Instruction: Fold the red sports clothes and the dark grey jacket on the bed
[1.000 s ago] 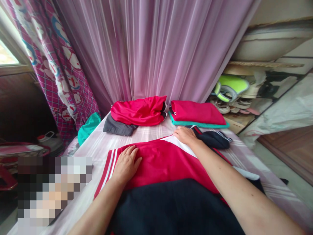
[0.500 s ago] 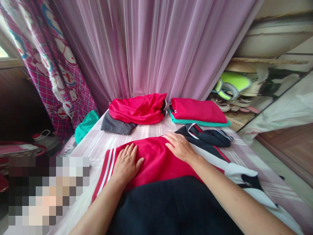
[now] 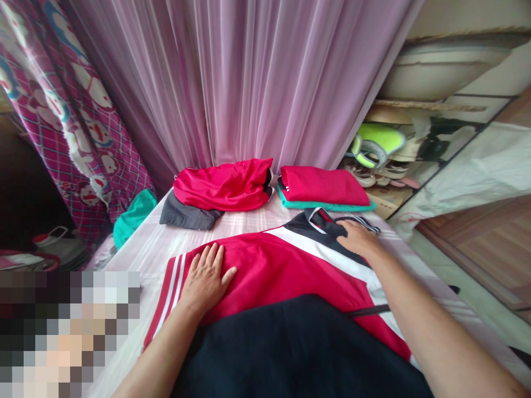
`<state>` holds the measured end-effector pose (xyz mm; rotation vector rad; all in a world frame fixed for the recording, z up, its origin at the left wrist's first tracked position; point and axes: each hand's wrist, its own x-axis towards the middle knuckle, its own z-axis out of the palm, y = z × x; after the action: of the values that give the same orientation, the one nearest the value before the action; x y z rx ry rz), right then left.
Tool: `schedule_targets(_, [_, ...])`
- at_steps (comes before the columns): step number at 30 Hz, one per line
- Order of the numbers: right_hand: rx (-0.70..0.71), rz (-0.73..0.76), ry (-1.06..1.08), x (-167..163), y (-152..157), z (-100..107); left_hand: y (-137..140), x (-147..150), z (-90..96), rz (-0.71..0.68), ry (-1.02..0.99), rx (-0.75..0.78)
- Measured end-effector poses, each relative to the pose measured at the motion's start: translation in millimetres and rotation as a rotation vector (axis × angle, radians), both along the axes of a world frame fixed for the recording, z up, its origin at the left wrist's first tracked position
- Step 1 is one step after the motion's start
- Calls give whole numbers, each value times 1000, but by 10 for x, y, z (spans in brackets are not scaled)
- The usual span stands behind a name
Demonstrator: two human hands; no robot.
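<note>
A red, white and dark jacket lies spread over the near part of the bed-like surface, its dark lower part toward me. My left hand rests flat on the red fabric, fingers stretched out, beside two white stripes along the left edge. At the upper right, my right hand is on the dark sleeve next to the collar. Its fingers are bent around the fabric, partly hidden by the hand. A striped cuff shows just beyond it.
Behind the jacket lie a crumpled red garment over a grey one, and a folded red garment on a teal one. A teal cloth hangs at the left edge. Purple curtains close the back; a shoe shelf stands right.
My right hand has moved right from the red fabric to the dark sleeve, uncovering the white band. My left hand stays flat on the jacket. The view has shifted slightly.
</note>
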<state>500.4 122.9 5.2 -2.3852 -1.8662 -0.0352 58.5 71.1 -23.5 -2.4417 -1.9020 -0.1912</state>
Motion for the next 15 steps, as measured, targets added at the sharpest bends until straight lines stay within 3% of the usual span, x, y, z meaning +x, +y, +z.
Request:
schedule_targets(4, [-44,148,101,294,-89,-129,71,-74,-66,-8,-121,70])
schedule_targets(7, [31,36,96,320,-87,-49,131,-144,-25,-42,-237,133])
schedule_targets(10, [156,-71,209,292,-38,204,177,-239,103,-11,-230,156])
schedule_targets(15, [330,127,751,205,-124,824,294,-499,384,148,-2,-30])
